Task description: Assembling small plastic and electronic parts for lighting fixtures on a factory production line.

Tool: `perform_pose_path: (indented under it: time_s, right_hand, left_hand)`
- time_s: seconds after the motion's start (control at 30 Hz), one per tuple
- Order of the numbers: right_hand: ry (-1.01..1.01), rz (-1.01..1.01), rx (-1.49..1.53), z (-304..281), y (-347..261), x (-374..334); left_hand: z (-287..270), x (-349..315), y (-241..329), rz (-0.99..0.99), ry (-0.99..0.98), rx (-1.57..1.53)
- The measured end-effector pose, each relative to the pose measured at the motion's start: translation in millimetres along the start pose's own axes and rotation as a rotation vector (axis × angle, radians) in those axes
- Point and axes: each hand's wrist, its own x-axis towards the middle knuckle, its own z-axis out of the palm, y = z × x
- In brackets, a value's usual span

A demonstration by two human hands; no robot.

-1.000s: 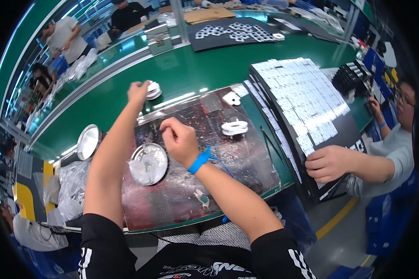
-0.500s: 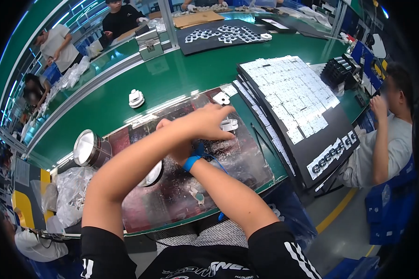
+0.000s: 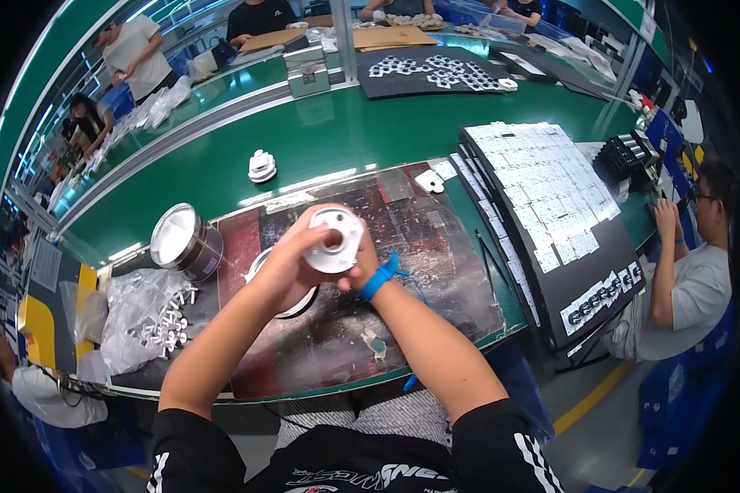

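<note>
A white round plastic part (image 3: 347, 253) with a central hole and flat-sided rim faces up over the work mat. My left hand (image 3: 292, 261) is closed on its left side, thumb across the face by the hole. Against its right side, partly hidden behind it, my right hand (image 3: 366, 255) is closed too, with a blue strap (image 3: 378, 279) round the wrist. Beneath my left hand lies a round white-rimmed thing (image 3: 256, 264), mostly covered by the hand and forearm. A small white part with a dark hole (image 3: 429, 181) sits at the mat's far right corner.
An open tin (image 3: 205, 251) and a plastic bag (image 3: 136, 308) with white screw-like pieces stand left. A stacked white part (image 3: 261, 167) rests on the green table. At right are black boards with white plates (image 3: 543, 189); a co-worker (image 3: 703, 263) sits beyond.
My left hand has come back from the mat's far right to meet my right hand. The white part that lay under its fingers there is gone from that spot. The view has shifted slightly.
</note>
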Motion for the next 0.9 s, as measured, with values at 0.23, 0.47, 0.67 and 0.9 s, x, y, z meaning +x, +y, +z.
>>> perform_pose_path:
  time_s: [0.23, 0.47, 0.67, 0.9]
  right_hand:
    - [0.026, -0.113, -0.607, 5.7, -20.9, 11.3]
    - [0.091, -0.107, -0.643, 3.1, -19.7, 7.5]
    - [0.07, -0.131, -0.665, 5.4, -18.6, 8.5]
    - [-0.164, -0.218, -0.732, 14.9, -36.0, 4.1]
  left_hand:
    - [-56.7, -56.1, -31.6, 0.086, -0.097, -0.268]
    - [-64.8, -72.0, -42.7, 0.181, -0.231, -0.529]
    - [-46.3, -82.8, -68.2, -0.194, -0.716, -0.508]
    - [-31.1, -79.3, -92.1, 0.032, -0.809, -0.061]
